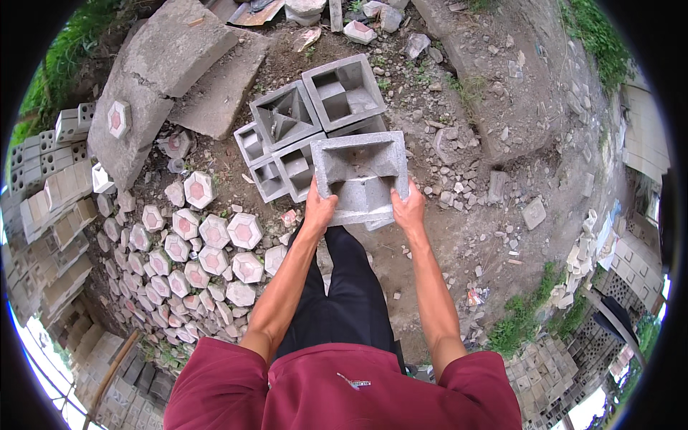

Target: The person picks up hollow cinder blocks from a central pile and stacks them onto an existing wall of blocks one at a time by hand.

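Observation:
A square grey concrete block with a hollow, angled inside hangs in front of my legs, its open face toward me. My left hand grips its left edge, thumb over the rim. On its right edge my right hand closes in the same way. Just beyond lies a cluster of similar concrete blocks, among them a large one at the upper right, another to its left, and smaller ones at the lower left. The held block partly hides this cluster.
Many hexagonal pavers with reddish centres cover the ground at left. Broken concrete slabs lie at the far left. Loose rubble is scattered to the right. Stacked blocks line the left side, more the lower right.

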Available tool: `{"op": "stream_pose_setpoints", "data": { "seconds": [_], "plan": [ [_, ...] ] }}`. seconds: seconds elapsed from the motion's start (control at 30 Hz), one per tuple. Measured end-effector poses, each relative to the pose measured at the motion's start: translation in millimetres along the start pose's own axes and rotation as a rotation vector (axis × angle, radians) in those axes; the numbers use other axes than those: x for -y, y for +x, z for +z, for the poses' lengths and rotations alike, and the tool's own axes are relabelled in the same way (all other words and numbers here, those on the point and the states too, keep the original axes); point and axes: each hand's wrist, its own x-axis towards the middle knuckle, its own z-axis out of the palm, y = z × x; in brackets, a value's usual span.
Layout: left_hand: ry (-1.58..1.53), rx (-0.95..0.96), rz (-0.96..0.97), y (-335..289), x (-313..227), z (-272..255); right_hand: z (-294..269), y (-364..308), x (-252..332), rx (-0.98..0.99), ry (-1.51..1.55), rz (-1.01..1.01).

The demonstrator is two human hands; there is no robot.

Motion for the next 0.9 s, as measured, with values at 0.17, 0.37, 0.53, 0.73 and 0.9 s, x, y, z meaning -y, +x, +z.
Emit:
{"op": "stream_pose_setpoints", "data": {
  "seconds": [0.17, 0.37, 0.53, 0.73, 0.9],
  "plan": [
    [-0.056, -0.098, -0.126, -116, -117, -36, -70, -61, 119, 0.320, 0.170, -0.228],
    [-0.118, -0.199, 0.058, -175, -185, -76, -67, -84, 207, 0.716, 0.704, 0.018],
    [-0.195, -0.301, 0.088, -244, -228, -137, -20, -110, 255, 0.841, 0.670, -0.141],
    [-0.761, -0.499, 0.305, -279, -155, -218, 73, -150, 335, 1.063, 0.403, -0.119],
    [-0.801, -0.714, 0.315, -333, -154, -277, 145, -191, 378, 1.276, 0.377, -0.129]
  ]
}}
